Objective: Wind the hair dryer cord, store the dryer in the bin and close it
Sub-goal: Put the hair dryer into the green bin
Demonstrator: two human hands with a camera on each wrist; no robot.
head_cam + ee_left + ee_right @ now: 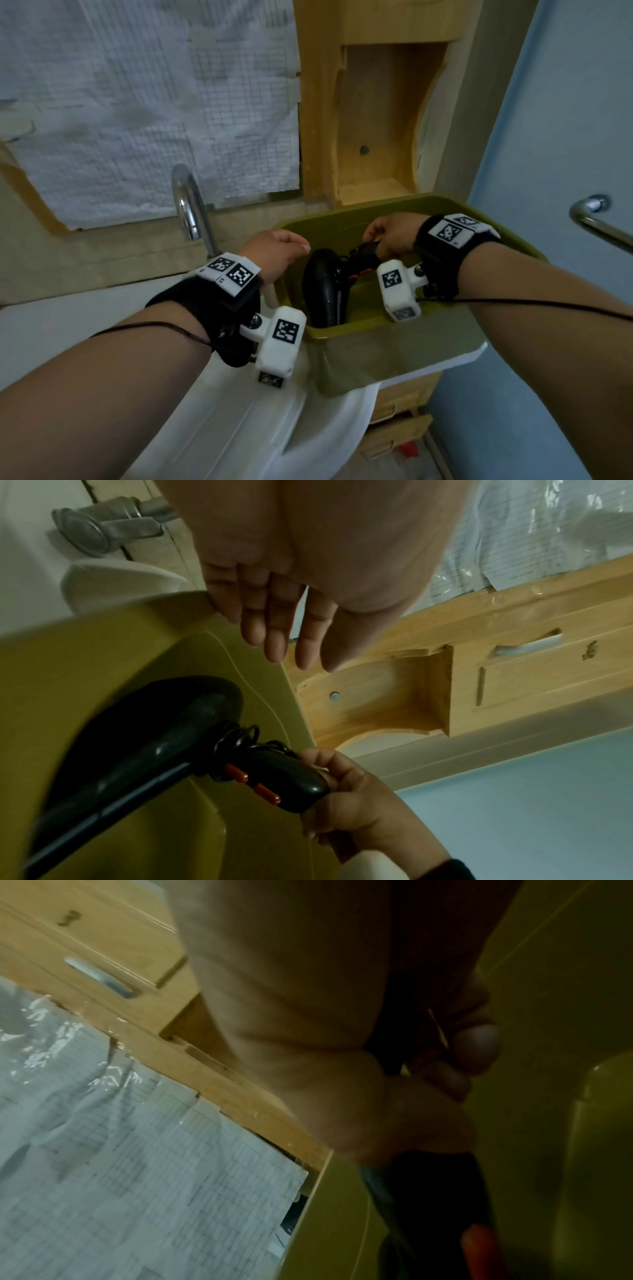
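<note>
Two steps are looking done: cord [236, 734] coiled round the handle, hair dryer [323, 287] lying inside the green bin [359, 329]. Right hand [394, 236] is gripping the handle; left hand [274, 253] is hovering with slack fingers, empty, at the bin's left rim. Closing remains; no lid showing.

White washbasin [455, 358] — olive bin [394, 356] on its edge.

Olive-green bin [387, 337], black hair dryer [323, 287] with orange-red switches [267, 794], black cord [236, 734], white sink [239, 421], chrome tap [190, 205], light wooden cabinet [376, 120], grid-lined white paper [137, 113], pale blue wall [565, 120], black wristbands [438, 263] with black-and-white square markers [448, 231]
</note>
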